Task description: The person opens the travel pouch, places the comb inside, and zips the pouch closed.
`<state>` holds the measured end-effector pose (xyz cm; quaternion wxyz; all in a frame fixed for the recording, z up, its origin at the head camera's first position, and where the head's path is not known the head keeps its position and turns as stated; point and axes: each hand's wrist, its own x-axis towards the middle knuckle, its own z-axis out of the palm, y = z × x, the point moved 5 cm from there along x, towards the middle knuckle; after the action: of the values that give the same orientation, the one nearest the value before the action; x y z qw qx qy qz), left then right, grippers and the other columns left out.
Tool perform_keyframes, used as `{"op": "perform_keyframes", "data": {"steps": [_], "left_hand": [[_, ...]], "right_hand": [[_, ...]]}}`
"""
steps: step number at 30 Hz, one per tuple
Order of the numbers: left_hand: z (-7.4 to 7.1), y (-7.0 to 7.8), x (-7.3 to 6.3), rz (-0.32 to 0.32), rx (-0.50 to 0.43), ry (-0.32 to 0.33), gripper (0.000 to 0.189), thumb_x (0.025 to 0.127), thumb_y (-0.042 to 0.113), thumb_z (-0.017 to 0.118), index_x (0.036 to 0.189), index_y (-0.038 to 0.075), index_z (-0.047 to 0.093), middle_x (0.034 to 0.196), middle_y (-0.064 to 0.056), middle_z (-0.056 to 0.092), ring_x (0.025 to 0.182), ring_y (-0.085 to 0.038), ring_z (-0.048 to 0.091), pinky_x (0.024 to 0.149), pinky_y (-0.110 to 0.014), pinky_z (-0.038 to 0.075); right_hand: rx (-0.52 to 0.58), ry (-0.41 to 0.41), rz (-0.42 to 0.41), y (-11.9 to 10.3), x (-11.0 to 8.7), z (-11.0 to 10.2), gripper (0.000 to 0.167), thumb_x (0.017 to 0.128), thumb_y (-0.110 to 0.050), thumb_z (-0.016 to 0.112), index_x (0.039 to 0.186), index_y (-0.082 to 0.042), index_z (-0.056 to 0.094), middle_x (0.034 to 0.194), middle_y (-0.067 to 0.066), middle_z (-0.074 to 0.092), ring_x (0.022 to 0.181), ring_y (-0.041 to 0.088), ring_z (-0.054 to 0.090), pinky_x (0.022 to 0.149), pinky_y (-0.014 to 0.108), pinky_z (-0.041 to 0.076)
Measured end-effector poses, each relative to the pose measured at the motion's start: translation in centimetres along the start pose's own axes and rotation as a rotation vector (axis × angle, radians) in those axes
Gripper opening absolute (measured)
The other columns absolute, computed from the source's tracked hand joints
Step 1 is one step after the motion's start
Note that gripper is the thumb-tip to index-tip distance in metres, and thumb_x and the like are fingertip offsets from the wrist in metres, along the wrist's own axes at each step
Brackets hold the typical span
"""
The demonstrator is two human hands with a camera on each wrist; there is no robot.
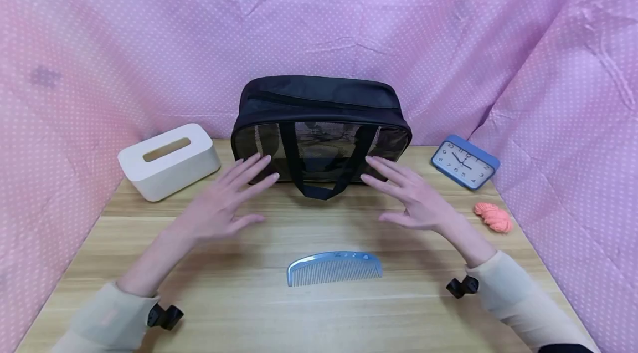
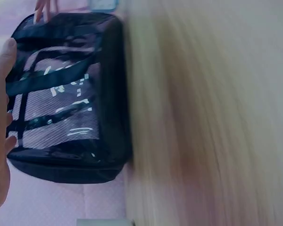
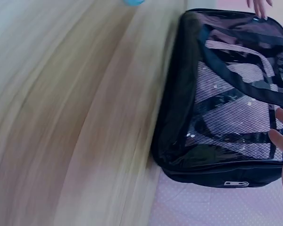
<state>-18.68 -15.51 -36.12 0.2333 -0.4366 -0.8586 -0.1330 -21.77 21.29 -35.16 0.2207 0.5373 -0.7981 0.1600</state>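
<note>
A black zip bag [image 1: 319,98] with see-through sides and a dark strap handle stands at the back of the table, its handle drooping toward the front. My left hand [image 1: 226,198] hovers before its left end, fingers spread and straight, holding nothing. On the other side my right hand [image 1: 408,192] is held the same way near the bag's right end. In both wrist views the bag [image 2: 61,94] [image 3: 236,108] appears sideways beside the hand. Between my forearms a blue comb [image 1: 334,269] lies flat on the wood, teeth toward the front.
A white tissue box [image 1: 179,170] with an oval slot sits at the back left. At the right are a blue clock [image 1: 463,162] and a coral yarn skein [image 1: 493,217]. Pink dotted cloth [image 1: 319,20] hangs round the wooden table [image 1: 239,314].
</note>
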Motion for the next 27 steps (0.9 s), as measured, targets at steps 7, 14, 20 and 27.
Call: {"op": "perform_keyframes", "data": {"steps": [7,14,20,27], "left_hand": [[-2.8,-0.2,0.7,-0.03,-0.065,0.4,0.06,0.105,0.048,0.055,0.145,0.004,0.057,0.147,-0.022,0.058,0.134,-0.038,0.054,0.124,-0.029,0.031],[-4.1,-1.1,1.6,-0.202,-0.178,0.72,0.038,0.102,0.023,0.064,0.132,-0.001,0.066,0.129,-0.022,0.067,0.117,-0.039,0.06,0.112,-0.022,0.041],[-4.4,-1.6,3.0,-0.331,-0.239,0.854,0.041,0.09,-0.004,0.069,0.13,0.002,0.067,0.128,-0.018,0.069,0.12,-0.032,0.06,0.111,-0.028,0.044],[-4.2,-2.3,3.4,-0.472,-0.274,0.833,0.048,0.095,0.005,0.068,0.142,0.007,0.059,0.139,-0.014,0.064,0.133,-0.028,0.056,0.117,-0.034,0.041]], "right_hand": [[0.149,0.379,0.013,0.3,0.7,-1.6,0.057,0.099,-0.043,0.065,0.127,0.006,0.068,0.135,0.032,0.062,0.126,0.036,0.06,0.117,0.028,0.042],[0.215,0.748,0.164,1.9,1.0,-3.7,0.057,0.094,-0.039,0.07,0.115,0.014,0.07,0.113,0.035,0.066,0.107,0.025,0.065,0.096,0.026,0.054],[0.31,0.955,0.327,3.7,1.0,-4.9,0.042,0.091,-0.017,0.066,0.114,0.017,0.068,0.108,0.026,0.067,0.094,0.018,0.067,0.085,0.025,0.057],[0.483,1.125,0.484,8.1,-0.8,-3.9,0.035,0.096,-0.015,0.061,0.115,0.012,0.07,0.1,0.004,0.074,0.082,0.013,0.067,0.077,0.024,0.055]]}}
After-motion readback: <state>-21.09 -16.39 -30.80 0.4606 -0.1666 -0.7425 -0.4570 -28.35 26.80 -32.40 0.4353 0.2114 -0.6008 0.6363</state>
